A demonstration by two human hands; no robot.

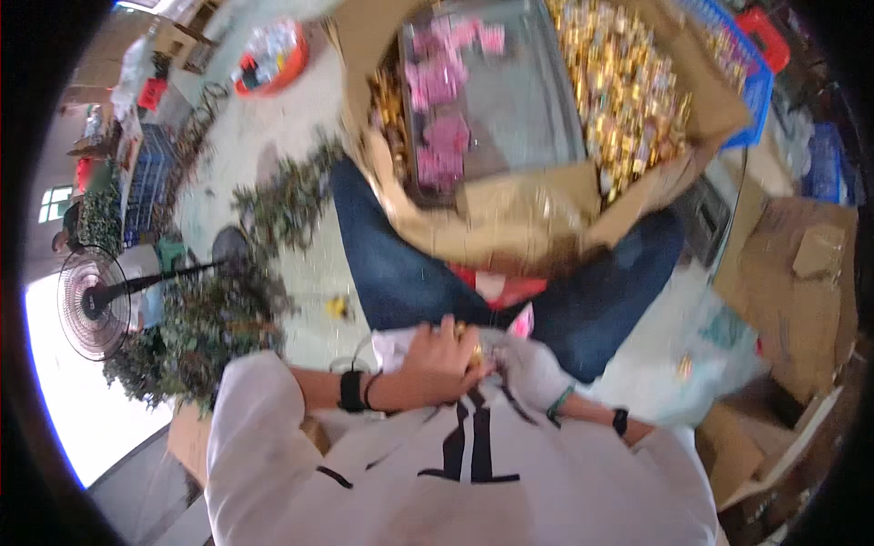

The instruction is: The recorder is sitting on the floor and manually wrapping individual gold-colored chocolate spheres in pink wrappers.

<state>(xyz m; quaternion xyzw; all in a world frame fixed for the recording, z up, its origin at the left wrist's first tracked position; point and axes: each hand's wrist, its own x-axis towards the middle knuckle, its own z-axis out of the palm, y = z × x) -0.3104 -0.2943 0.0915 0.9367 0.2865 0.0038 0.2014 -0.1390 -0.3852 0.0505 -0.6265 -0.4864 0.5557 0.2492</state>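
My left hand (435, 366) is bare, with its fingers curled in front of my white shirt. A small gold piece (475, 353) shows at its fingertips, between the two hands. My right hand (539, 371), in a white glove, is closed and meets the left one; what its fingers hold is blurred. A small pink and white piece (522, 322) sticks up just beyond the glove. Past my knees stands an open cardboard box (519, 218) filled with many small gold pieces (628, 91). On them rests a grey tray (528, 109) with pink pieces (442, 82) along its left side.
A black fan (95, 298) stands at the left beside bundles of green foliage (214, 318). An orange basin (278, 64) with plastic-wrapped items sits far left. A blue basket (751, 91) is behind the box at right. Flattened cardboard (787, 291) and clear plastic (683, 355) lie at right.
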